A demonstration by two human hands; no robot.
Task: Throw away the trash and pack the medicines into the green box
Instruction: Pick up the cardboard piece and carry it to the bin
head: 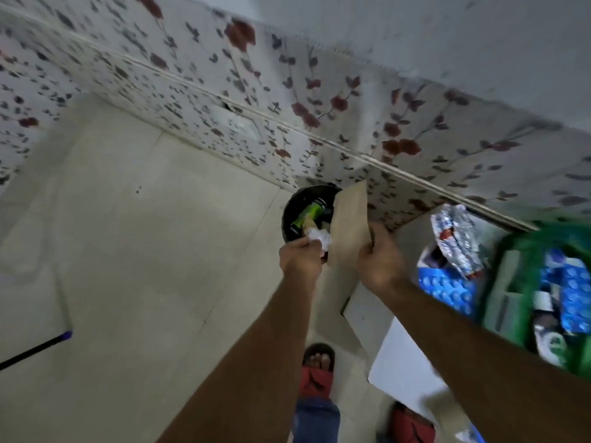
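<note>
A black trash bin (291,208) stands on the floor against the flowered wall, with a green can (309,213) inside it. My left hand (300,255) is closed around a crumpled white paper (320,237) just over the bin's near rim. My right hand (379,262) pinches a flat brown paper bag (349,225) that stands upright at the bin's right edge. At the right, the green box (511,270) sits on the white table (406,366) with blue blister packs (575,292) in it. More blue and silver medicine strips (447,282) lie beside the box.
Pale floor tiles (144,251) spread to the left. A dark stick with a purple tip (35,350) lies on the floor at lower left. My feet in red sandals (316,375) stand below the hands, next to the table's edge.
</note>
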